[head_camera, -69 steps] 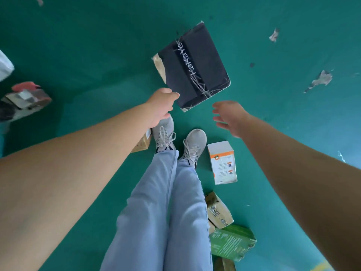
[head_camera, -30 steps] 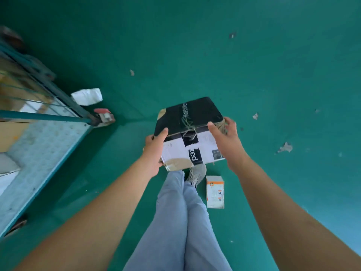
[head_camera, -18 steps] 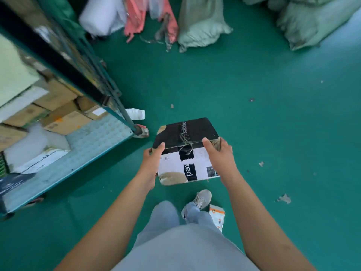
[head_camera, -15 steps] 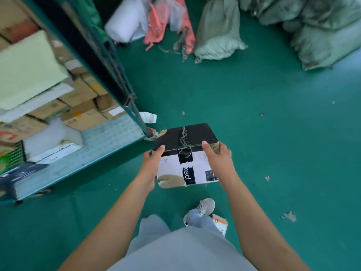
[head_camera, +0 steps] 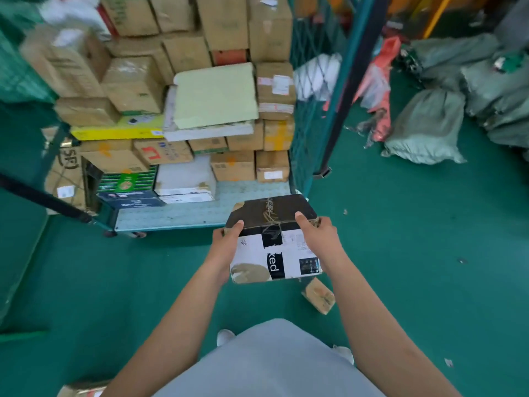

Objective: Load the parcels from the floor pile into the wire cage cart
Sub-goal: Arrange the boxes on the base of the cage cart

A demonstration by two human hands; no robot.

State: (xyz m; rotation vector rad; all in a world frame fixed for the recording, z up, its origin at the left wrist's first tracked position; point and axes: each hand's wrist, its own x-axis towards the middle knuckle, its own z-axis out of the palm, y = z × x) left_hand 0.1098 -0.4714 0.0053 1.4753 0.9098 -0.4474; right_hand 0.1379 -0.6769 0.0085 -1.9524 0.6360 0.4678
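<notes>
1. Two hands held one parcel (head_camera: 273, 239) in the air, just in front of the cart (head_camera: 183, 210) and near its open front edge.
2. The left hand (head_camera: 226, 247) gripped its left side, thumb curled over the black top.
3. The right hand (head_camera: 319, 239) gripped its right side likewise.
4. The parcel's long axis ran left to right, parallel to the cart's front edge; its black top tilted away toward the cart, its white side faced the person.
5. Stacked boxes (head_camera: 200, 110) filled the cart's rear.

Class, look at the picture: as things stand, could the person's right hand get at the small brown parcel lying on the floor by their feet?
Probably not yet. The right hand and the left hand both grip the black-and-white parcel, held up before the cage cart. Nothing covers the small brown parcel, but no hand is free.
</notes>
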